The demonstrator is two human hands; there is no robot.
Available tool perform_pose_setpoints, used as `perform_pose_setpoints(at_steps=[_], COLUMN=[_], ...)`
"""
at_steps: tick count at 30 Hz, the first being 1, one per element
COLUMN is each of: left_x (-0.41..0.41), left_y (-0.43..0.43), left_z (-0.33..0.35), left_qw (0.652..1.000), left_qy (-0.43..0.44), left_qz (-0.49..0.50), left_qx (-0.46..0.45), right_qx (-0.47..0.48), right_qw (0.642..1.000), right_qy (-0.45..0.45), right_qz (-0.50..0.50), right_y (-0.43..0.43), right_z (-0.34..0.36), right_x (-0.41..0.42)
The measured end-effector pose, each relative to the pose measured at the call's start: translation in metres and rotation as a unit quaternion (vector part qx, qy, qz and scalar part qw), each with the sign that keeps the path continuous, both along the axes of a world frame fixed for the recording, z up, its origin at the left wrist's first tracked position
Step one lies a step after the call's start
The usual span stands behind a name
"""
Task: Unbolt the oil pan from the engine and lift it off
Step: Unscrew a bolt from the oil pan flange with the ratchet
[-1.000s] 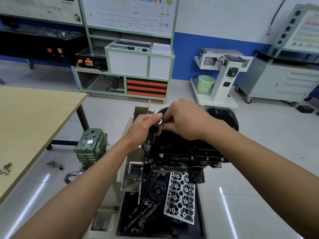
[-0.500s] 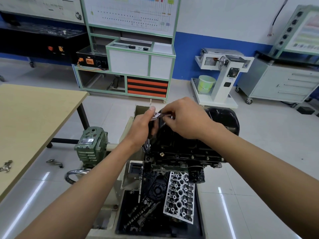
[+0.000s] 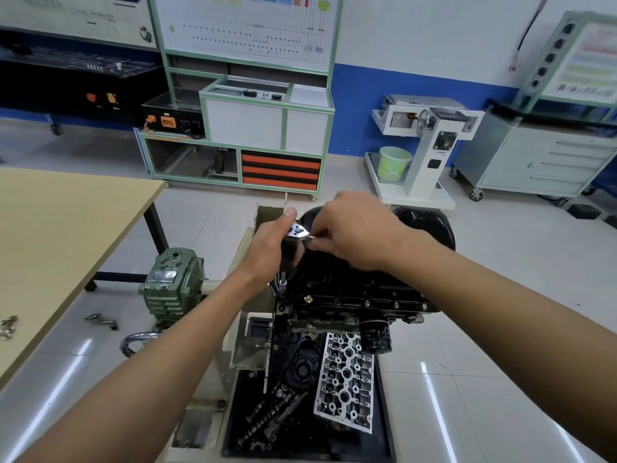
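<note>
1. Oil pan [image 3: 430,225], glossy black pressed metal, sits on top of the upturned dark engine block [image 3: 350,289]. Its far right end shows; the rest is behind the hands.
2. Writing: the plate on the green cast gearbox [image 3: 170,279] left of the engine is blurred. The print on the white wiring chart board [image 3: 253,25] at the wall is too small to read.
3. Left hand [image 3: 270,252]: the grip is clenched round an upright extension bar [image 3: 283,281], thumb raised beside the head of the chrome ratchet [image 3: 298,232]. The bar's lower end meets the pan's flange at the near left corner.
4. Right hand [image 3: 354,235]: the grip is curled over the ratchet's handle, which is mostly hidden.
5. A row of flange bolts [image 3: 309,298] sits along the near edge.
6. A silver cylinder head [image 3: 345,379] lies in the black tray [image 3: 382,406] below, and a pale wooden surface [image 3: 50,228] stands at the left.
</note>
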State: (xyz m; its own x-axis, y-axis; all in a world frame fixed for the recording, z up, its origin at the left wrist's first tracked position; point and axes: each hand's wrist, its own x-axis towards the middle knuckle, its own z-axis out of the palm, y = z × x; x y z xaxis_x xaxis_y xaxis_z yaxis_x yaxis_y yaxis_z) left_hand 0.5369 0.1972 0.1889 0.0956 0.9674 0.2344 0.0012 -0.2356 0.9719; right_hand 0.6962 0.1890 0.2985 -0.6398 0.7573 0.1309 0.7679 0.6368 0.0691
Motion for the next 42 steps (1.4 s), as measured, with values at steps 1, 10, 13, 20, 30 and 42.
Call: perform_pose_setpoints(at_steps=[1, 10, 13, 20, 30, 42], left_x=[-0.001, 0.0, 0.002, 0.01, 0.019, 0.012], left_y=[0.0, -0.003, -0.003, -0.002, 0.003, -0.005], left_z=[-0.001, -0.001, -0.001, -0.002, 0.002, 0.002], left_qw=[1.0, 0.999, 1.0, 0.994, 0.973, 0.998], left_qy=[0.004, 0.017, 0.022, -0.038, -0.128, 0.021], left_qz=[-0.005, -0.044, -0.004, 0.088, 0.165, -0.045], left_qx=[0.012, 0.004, -0.005, -0.047, -0.101, -0.031], right_qx=[0.042, 0.037, 0.034, 0.054, -0.126, 0.011], right_qw=[0.999, 0.987, 0.987, 0.991, 0.983, 0.999], right_qy=[-0.024, 0.082, 0.1, 0.115, 0.131, -0.005], right_qz=[0.018, 0.133, 0.125, 0.051, -0.023, -0.052], right_y=[0.004, 0.032, 0.033, 0.013, -0.054, 0.006], right_z=[0.0, -0.022, -0.028, -0.025, -0.026, -0.004], right_x=[-0.002, 0.006, 0.008, 0.018, -0.007, 0.0])
